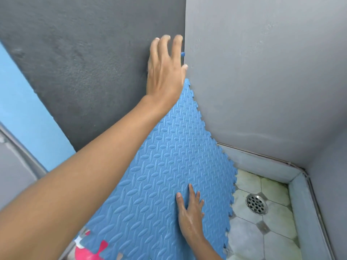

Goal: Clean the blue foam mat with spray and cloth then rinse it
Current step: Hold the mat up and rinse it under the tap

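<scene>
So the blue textured foam puzzle-edged mat (165, 166) leaned against the dark grey wall (84, 53), left hand (165, 72) spread flat over its top corner, wet right hand (190, 212) pressed flat lower down.

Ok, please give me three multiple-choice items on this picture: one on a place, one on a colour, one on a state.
1. Where is the drain?
A. in the tiled floor, right of the mat
B. in a basin
C. under the mat

2. What colour is the mat?
A. green
B. blue
C. red

3. How is the right hand?
A. a fist
B. flat on the mat, fingers straight
C. pinching an edge

Key: 1A, it shows uncovered beside the mat; 2B, its face is blue; 3B, straight fingers press it.
</scene>
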